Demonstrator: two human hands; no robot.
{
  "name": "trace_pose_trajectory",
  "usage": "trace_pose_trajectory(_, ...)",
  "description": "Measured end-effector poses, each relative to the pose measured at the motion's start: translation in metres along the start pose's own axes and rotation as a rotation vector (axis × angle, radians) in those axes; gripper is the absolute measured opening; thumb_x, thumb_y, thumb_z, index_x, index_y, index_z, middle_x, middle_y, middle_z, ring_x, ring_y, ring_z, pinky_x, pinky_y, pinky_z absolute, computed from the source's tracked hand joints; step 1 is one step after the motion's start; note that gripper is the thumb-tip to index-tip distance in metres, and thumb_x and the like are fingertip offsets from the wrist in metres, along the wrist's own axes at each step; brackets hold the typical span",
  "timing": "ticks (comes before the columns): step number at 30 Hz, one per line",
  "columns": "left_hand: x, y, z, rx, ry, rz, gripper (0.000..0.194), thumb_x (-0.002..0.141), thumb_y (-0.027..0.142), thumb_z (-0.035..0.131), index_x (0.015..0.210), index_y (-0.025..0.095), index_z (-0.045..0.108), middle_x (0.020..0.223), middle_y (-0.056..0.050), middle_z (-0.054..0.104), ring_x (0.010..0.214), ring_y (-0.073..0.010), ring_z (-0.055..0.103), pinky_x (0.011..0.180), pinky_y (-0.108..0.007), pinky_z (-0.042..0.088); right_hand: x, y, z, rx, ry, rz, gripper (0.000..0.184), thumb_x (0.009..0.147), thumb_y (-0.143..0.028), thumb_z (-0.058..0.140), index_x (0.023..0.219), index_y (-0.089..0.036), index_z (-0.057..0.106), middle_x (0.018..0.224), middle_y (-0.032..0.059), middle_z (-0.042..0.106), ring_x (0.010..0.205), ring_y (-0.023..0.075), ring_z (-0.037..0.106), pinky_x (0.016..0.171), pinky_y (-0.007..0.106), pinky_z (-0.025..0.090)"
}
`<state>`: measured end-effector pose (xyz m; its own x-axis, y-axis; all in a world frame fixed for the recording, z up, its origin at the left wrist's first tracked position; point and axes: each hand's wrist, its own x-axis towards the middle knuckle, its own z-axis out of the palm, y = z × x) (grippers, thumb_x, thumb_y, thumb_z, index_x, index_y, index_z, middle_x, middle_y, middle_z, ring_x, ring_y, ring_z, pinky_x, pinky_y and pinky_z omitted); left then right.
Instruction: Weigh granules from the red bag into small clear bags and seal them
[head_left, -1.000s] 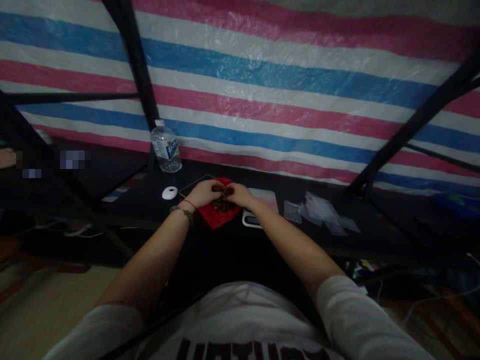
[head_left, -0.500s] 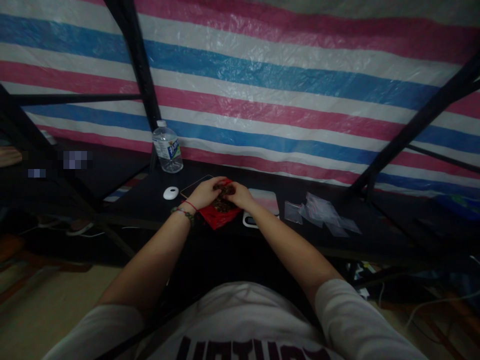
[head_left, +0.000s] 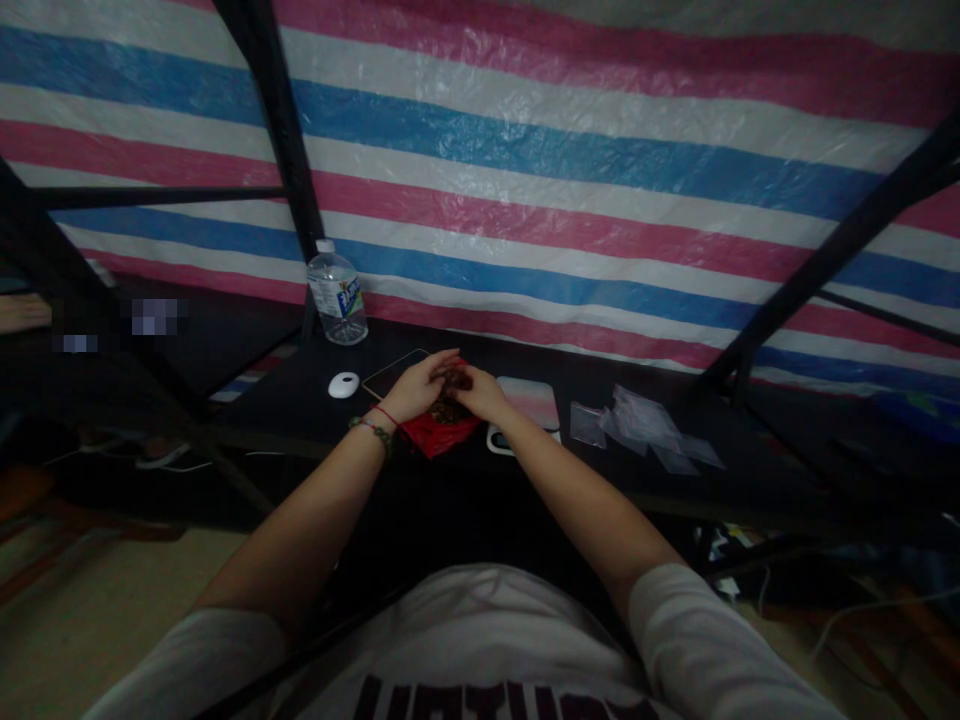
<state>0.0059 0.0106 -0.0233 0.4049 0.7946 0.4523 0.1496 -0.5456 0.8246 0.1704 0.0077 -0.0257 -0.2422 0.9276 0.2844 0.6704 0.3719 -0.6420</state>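
A red plastic bag [head_left: 439, 436] lies on the black desk with a heap of dark brown, dried-looking bits [head_left: 448, 411] on it; their kind is too dim to make out. My left hand [head_left: 417, 388], with a beaded bracelet and red cord at the wrist, reaches over the heap's left side, fingers stretched and apart from the thumb. From the right, my right hand [head_left: 481, 393] dips bent fingers into the brown bits, its fingertips partly hidden. Beside that hand is a white scale [head_left: 498, 440] with a pinkish plate [head_left: 534, 400], partly covered by my forearm.
Several clear zip bags [head_left: 645, 422] lie to the right. A white computer mouse [head_left: 343, 384], a flat phone-like slab [head_left: 386, 375] and a clear bottle [head_left: 339, 298] stand to the left. Black metal posts [head_left: 281, 130] frame the desk before a striped sheet [head_left: 525, 220]. Another person's hand [head_left: 22, 313] shows far left.
My left hand's fingers have straightened and spread over the heap. My right hand stays at the brown bits. The view has shifted very slightly.
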Motion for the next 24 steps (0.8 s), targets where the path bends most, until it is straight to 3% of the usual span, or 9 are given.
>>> trace_pose_trajectory(5,-0.002,-0.002,0.003,-0.097,0.006,-0.003,0.063,0.072,0.008,0.045,0.136,0.013,0.047,0.14,-0.015,0.051,0.128,-0.0225,0.05,0.112,-0.045,0.035,-0.003,-0.001,0.004,0.033,-0.012,-0.035,0.041,0.083,-0.029,0.062,0.122,-0.019,0.06,0.112,0.0085,0.068,0.099,0.0226,0.065,0.088,0.035,0.05)
trace_pose_trajectory(13,-0.005,0.007,-0.001,0.307,0.187,-0.004,0.04,0.079,0.027,0.06,0.117,0.016,0.063,0.134,-0.012,0.056,0.122,-0.0235,0.054,0.108,-0.042,0.04,-0.004,-0.001,0.007,0.118,0.053,-0.077,0.041,0.085,-0.028,0.06,0.125,-0.02,0.057,0.118,0.0075,0.065,0.105,0.0193,0.062,0.094,0.033,0.048)
trace_pose_trajectory(18,-0.007,0.01,0.0,0.33,0.138,-0.101,0.04,0.079,0.034,0.061,0.115,0.017,0.065,0.116,-0.009,0.068,0.104,-0.021,0.065,0.096,-0.035,0.05,-0.005,0.001,0.004,0.146,0.044,-0.062,0.032,0.079,-0.022,0.064,0.111,-0.019,0.065,0.107,0.0064,0.069,0.096,0.019,0.065,0.089,0.033,0.05)
trace_pose_trajectory(24,-0.008,0.019,0.003,0.473,0.149,-0.185,0.028,0.083,0.038,0.057,0.098,0.021,0.074,0.101,-0.004,0.074,0.093,-0.0212,0.068,0.089,-0.033,0.051,-0.007,0.001,0.004,0.216,0.013,-0.017,0.038,0.071,-0.019,0.071,0.108,-0.019,0.065,0.104,0.0044,0.07,0.092,0.0171,0.066,0.086,0.031,0.051)
